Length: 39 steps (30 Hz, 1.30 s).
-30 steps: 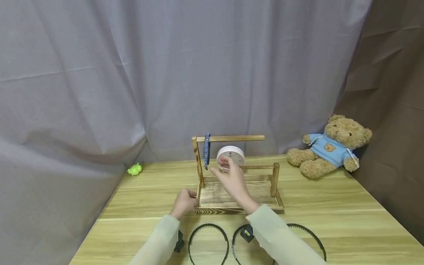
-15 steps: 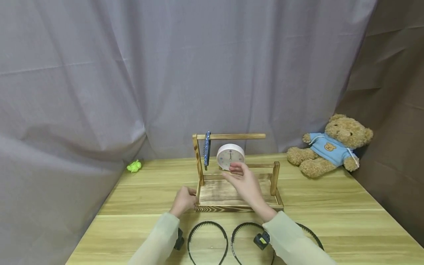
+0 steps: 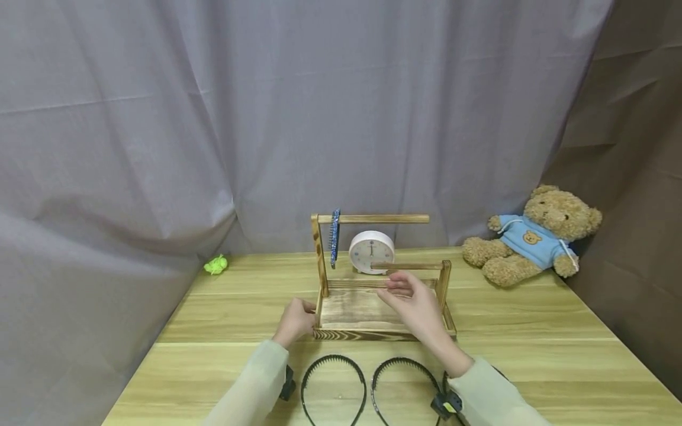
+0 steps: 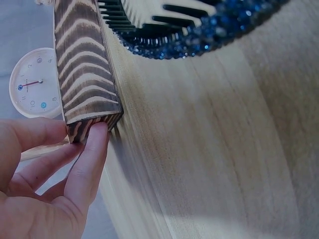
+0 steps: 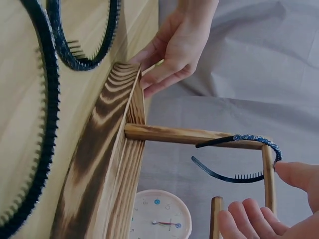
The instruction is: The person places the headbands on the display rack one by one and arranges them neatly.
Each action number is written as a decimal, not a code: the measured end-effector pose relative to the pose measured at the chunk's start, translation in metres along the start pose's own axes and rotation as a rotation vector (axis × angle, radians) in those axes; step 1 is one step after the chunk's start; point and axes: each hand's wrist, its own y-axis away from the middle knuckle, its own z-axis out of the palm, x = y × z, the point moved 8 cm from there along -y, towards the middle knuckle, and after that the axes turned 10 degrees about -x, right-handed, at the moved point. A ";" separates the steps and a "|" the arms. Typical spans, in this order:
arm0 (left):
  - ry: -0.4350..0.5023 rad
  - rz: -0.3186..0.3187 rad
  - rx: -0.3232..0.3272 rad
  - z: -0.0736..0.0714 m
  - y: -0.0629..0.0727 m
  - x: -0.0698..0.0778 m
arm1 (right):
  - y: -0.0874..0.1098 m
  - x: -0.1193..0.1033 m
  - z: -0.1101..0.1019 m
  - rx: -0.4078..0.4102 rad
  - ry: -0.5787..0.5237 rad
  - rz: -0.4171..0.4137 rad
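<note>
A wooden rack (image 3: 367,335) with a tray base and two bars stands mid-table. My left hand (image 3: 296,322) grips its left end, thumb and fingers at the corner of the tray wall (image 4: 87,74). From the upper bar, near its post, hangs a toothed headband (image 3: 334,238) covered in blue glitter. My right hand (image 3: 418,307) hovers in front of the rack's right side, fingers loosely bent, nothing between them; it overlaps the lower bar's post in the head view. On the table in front lie a dark headband (image 3: 333,357) and a second headband (image 3: 396,360); another is mostly hidden under my right sleeve.
Behind the rack stands a round white clock (image 3: 364,253). A teddy bear (image 3: 533,236) in a blue top sits at the back right. Far left lies a small bright green object (image 3: 215,265). A grey curtain (image 3: 341,106) closes off the back.
My right hand has drawn away from the hanging headband, moving right and down toward the rack's right side. My left hand has stayed at the rack's left end.
</note>
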 end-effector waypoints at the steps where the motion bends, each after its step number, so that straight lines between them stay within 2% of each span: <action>1: -0.001 0.004 0.000 0.000 0.000 0.000 | 0.003 0.000 -0.001 0.000 0.004 0.002; 10: 0.010 0.042 0.011 0.000 0.001 0.005 | 0.026 0.010 -0.015 -0.009 -0.005 0.032; 21: 0.002 0.040 0.008 0.002 -0.003 0.000 | 0.047 0.041 -0.030 -0.089 -0.010 0.188; 27: 0.009 0.047 0.006 0.003 -0.003 0.003 | 0.058 0.051 -0.040 -0.099 0.024 0.236; 34: 0.014 0.047 0.005 0.004 -0.003 0.002 | 0.070 0.065 -0.056 -0.108 0.135 0.288; 39: 0.009 0.046 0.017 0.000 0.000 0.002 | 0.075 0.072 -0.064 -0.117 0.119 0.318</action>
